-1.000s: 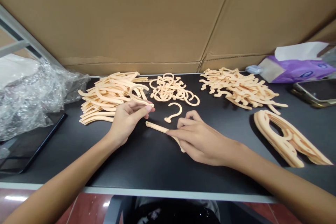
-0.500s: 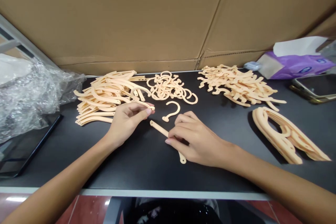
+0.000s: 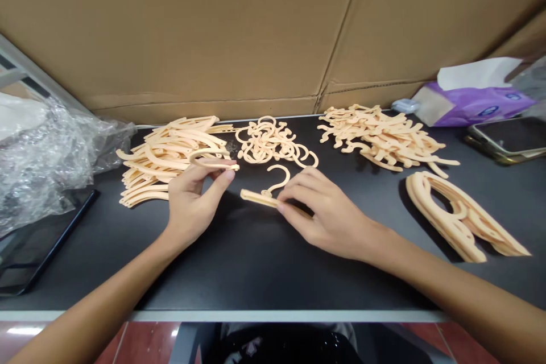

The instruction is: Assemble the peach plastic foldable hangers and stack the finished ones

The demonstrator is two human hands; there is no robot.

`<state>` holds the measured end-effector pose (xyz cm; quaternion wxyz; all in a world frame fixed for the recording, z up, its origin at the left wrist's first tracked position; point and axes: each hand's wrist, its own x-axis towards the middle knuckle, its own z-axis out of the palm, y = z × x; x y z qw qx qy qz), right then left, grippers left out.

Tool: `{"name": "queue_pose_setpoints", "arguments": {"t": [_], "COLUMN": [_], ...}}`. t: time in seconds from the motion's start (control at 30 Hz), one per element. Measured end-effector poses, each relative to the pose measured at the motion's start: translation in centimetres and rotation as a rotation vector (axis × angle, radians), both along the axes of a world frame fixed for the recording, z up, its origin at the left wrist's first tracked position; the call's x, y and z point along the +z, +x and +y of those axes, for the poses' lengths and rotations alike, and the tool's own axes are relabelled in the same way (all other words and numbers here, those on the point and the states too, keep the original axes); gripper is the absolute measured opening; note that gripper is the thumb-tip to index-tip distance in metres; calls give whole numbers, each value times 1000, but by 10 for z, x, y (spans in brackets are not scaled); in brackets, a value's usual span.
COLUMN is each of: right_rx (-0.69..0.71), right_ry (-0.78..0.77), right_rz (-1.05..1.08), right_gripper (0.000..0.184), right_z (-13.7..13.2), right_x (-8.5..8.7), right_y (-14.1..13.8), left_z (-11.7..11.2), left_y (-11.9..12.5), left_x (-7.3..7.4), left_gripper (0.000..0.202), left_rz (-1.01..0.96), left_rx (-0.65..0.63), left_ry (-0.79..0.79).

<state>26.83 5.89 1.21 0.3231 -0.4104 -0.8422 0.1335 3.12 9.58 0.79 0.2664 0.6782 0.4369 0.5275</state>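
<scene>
My left hand (image 3: 194, 199) pinches a curved peach plastic hanger arm (image 3: 209, 159) just in front of the left pile of such arms (image 3: 166, 162). My right hand (image 3: 326, 213) grips a straighter peach arm piece (image 3: 258, 197), lifted a little off the black table (image 3: 256, 261) and pointing left. A single peach hook (image 3: 277, 178) lies right behind that piece, touching or nearly touching it. A heap of hooks (image 3: 273, 145) sits behind both hands.
Another pile of peach parts (image 3: 384, 136) lies at the back right, with finished folded hangers (image 3: 460, 216) in front of it. Crumpled plastic wrap (image 3: 46, 153) fills the left; a purple tissue pack (image 3: 473, 102) and a phone (image 3: 507, 139) sit far right. A cardboard wall (image 3: 256, 28) stands behind.
My right hand has picked the straight arm piece up off the table and swung it level, up against the loose hook. My left hand drew slightly left with its curved arm.
</scene>
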Motion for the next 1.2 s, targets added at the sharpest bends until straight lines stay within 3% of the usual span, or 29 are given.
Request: {"name": "queue_pose_setpoints", "arguments": {"t": [0.17, 0.27, 0.33, 0.53, 0.83, 1.0, 1.2], "right_rx": [-127, -187, -215, -223, -176, -156, -111], "right_ry": [-243, -373, -410, -548, -565, -599, -599], "right_rz": [245, 430, 520, 721, 912, 901, 877], "right_gripper": [11, 23, 28, 22, 21, 23, 28], "right_z": [4, 6, 7, 14, 17, 14, 12], "right_x": [4, 3, 3, 4, -2, 1, 1], "right_y": [2, 1, 1, 3, 2, 1, 1], "left_z": [2, 3, 2, -3, -8, -8, -8], "left_y": [0, 0, 1, 5, 8, 8, 7], "left_x": [-1, -3, -3, 0, 4, 2, 5], "left_gripper": [11, 10, 9, 12, 11, 26, 10], "left_rz": [26, 62, 95, 164, 164, 139, 251], "left_rx": [-30, -83, -104, -207, -388, -478, -496], "left_ry": [31, 28, -8, -218, -300, -291, -288]}}
